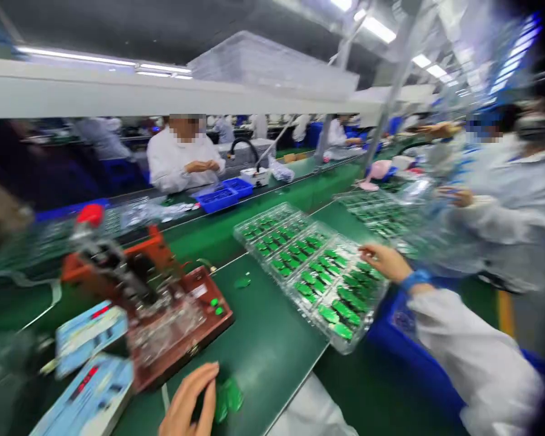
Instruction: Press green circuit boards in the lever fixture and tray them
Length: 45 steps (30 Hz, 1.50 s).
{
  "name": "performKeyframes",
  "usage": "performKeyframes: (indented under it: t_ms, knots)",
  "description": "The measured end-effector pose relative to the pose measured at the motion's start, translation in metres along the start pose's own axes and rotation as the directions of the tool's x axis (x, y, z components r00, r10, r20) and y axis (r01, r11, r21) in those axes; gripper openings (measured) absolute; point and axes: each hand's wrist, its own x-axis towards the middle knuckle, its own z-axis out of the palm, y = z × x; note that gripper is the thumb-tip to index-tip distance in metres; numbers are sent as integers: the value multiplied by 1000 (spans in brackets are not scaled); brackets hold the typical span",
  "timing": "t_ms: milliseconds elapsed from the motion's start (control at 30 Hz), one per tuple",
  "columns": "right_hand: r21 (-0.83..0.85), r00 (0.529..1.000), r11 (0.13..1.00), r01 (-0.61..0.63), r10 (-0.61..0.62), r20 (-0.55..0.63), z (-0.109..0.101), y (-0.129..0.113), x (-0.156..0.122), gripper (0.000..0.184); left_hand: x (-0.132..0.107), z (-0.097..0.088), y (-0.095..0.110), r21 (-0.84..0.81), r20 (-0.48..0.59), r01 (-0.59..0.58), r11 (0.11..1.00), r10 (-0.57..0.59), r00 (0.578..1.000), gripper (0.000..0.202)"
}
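My left hand lies on the green belt at the bottom edge, fingers stretched out and together. Its fingertips rest beside a few loose green parts. My right hand, in a white sleeve with a blue wrist strap, is over the near right side of a long clear tray. The tray is filled with rows of green parts. This hand's fingers curl down onto those parts; what they grip is hidden. One single green part lies on the belt left of the tray.
A red-brown press fixture with a red knob stands to the left, two blue-white devices in front of it. More clear trays lie beyond, by a co-worker in white. Across the line sits another person behind blue bins.
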Motion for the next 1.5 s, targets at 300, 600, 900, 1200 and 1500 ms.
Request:
performKeyframes:
  t_ms: [300,600,900,1200,1500]
  knots:
    - [563,693,686,461,-675,255,112,-193,-126,21,-29,-36,2,173,374,193,966,-246,894,18]
    - [607,463,642,468,-763,450,179,-255,-131,33,-24,-33,11,226,462,215,950,-299,835,28]
    - [697,479,528,484,-827,294,170,-261,-116,23,-20,-45,15,137,262,120,983,-153,953,23]
    - [635,526,387,668,-850,-36,182,-335,-18,22,66,-82,-42,339,7,1,941,-3,1000,17]
    - [622,458,349,701,-889,-17,204,-346,-5,23,73,-74,-56,354,64,-11,935,-12,998,15]
